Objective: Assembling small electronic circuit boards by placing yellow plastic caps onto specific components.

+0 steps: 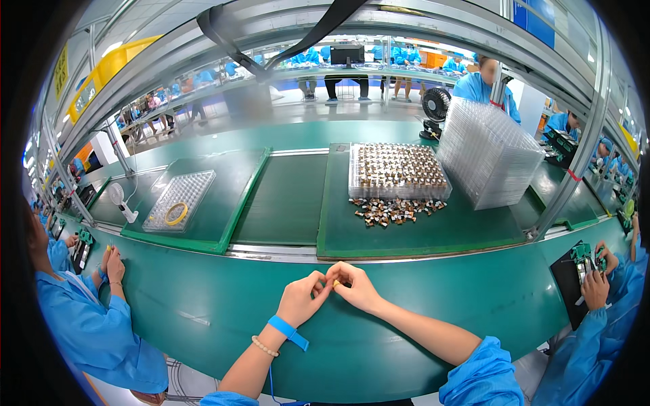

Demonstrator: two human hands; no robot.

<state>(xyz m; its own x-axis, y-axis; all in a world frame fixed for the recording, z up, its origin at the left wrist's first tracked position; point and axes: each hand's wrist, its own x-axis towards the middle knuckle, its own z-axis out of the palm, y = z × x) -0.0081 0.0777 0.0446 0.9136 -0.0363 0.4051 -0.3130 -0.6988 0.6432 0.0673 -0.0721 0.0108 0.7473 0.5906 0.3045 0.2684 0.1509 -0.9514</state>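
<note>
My left hand (302, 296) and my right hand (355, 285) meet over the green conveyor belt (203, 298), fingertips pinched together on one tiny yellowish part (336, 283). A blue wrist strap and a bead bracelet sit on my left wrist. Beyond the belt, on a green mat (420, 233), lies a loose pile of small gold-and-black components (394, 210) in front of a clear tray (397, 171) filled with several rows of the same parts.
A tall stack of empty clear trays (489, 152) stands at the right, a small black fan (434, 108) behind it. Left, a clear tray holds a yellow tape roll (177, 213). Co-workers in blue coats work at the left (88, 318) and right (599, 298).
</note>
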